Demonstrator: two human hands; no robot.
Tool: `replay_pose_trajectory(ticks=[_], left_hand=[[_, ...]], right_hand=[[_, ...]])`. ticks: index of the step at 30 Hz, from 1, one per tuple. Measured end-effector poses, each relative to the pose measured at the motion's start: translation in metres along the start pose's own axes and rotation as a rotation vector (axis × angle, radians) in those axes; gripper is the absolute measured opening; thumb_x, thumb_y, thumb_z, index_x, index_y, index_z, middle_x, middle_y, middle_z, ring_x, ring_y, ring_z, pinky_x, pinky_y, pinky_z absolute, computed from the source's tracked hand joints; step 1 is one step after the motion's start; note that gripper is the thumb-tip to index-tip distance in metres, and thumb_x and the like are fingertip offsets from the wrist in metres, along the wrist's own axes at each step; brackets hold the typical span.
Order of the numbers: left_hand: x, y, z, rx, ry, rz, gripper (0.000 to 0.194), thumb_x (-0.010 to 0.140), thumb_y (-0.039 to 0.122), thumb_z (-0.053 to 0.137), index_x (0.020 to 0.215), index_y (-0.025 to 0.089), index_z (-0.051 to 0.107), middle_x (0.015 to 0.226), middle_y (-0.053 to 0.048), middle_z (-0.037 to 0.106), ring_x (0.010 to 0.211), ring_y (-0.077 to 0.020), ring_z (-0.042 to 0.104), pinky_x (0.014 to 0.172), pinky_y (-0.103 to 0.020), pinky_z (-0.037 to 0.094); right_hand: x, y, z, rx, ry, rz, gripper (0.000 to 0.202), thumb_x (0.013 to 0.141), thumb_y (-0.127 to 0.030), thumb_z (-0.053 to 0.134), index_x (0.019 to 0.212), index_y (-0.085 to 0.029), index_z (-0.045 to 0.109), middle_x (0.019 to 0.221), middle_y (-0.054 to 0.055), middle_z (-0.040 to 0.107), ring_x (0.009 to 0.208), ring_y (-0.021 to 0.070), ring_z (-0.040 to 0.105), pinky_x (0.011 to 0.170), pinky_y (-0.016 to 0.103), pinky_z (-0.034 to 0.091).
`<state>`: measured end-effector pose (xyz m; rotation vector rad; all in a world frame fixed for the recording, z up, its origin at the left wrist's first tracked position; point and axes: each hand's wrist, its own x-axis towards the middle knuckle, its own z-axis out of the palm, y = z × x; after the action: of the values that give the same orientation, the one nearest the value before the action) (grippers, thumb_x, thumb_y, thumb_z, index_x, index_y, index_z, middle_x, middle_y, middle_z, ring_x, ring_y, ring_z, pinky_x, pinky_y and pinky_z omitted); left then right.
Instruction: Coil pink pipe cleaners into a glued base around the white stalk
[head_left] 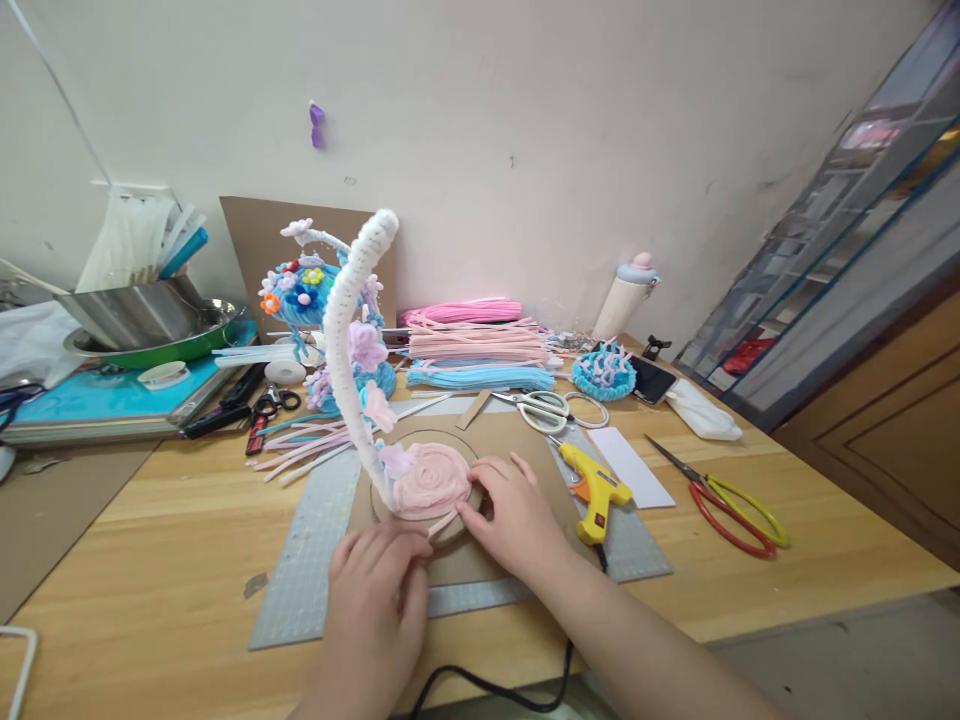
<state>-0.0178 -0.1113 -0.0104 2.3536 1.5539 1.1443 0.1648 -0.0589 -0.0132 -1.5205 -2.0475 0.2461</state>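
A flat spiral of pale pink pipe cleaner lies on a brown cardboard sheet with a circle drawn on it. At its left side rises a tall curved white fuzzy stem, bearing lilac and pink fuzzy flowers. A loose pink pipe cleaner end runs along the spiral's near edge. My left hand pinches the end from the near left, fingers closed. On the right, my right hand has thumb and forefinger closed on the same pipe cleaner where it meets the spiral.
A yellow glue gun lies right of the cardboard, its cord trailing near. Beyond are red-and-yellow-handled scissors, pale green scissors and bundled pipe cleaners. A flower-covered blue piece stands behind; a metal bowl sits left.
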Motion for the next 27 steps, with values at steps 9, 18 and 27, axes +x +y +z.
replay_pose_trajectory(ticks=[9, 18, 27], left_hand=[[0.002, -0.024, -0.013, 0.068, 0.039, -0.01, 0.019, 0.085, 0.012, 0.045, 0.079, 0.021, 0.061, 0.087, -0.001, 0.067, 0.084, -0.0187, 0.061, 0.075, -0.033, 0.043], [0.028, 0.023, 0.003, 0.216, -0.341, 0.156, 0.038, 0.088, 0.008, 0.042, 0.121, 0.017, 0.057, 0.123, -0.008, 0.06, 0.115, -0.0222, 0.052, 0.099, -0.04, 0.044], [0.044, 0.019, 0.012, 0.351, -0.493, 0.08, 0.042, 0.085, 0.002, 0.04, 0.119, 0.017, 0.06, 0.114, -0.007, 0.064, 0.11, -0.0236, 0.055, 0.096, -0.042, 0.043]], right_hand=[[0.0, 0.0, 0.0, 0.009, 0.007, -0.005, 0.012, 0.08, -0.027, 0.062, 0.091, -0.022, 0.059, 0.099, 0.004, 0.065, 0.098, 0.0218, 0.058, 0.107, 0.047, 0.025], [0.0, 0.0, 0.002, 0.012, 0.016, -0.008, 0.011, 0.079, -0.023, 0.06, 0.091, -0.022, 0.059, 0.099, 0.004, 0.066, 0.099, 0.022, 0.059, 0.107, 0.047, 0.027], [-0.001, -0.001, 0.002, 0.02, 0.018, -0.005, 0.011, 0.079, -0.021, 0.058, 0.09, -0.022, 0.059, 0.1, 0.003, 0.065, 0.099, 0.0209, 0.058, 0.108, 0.045, 0.026]])
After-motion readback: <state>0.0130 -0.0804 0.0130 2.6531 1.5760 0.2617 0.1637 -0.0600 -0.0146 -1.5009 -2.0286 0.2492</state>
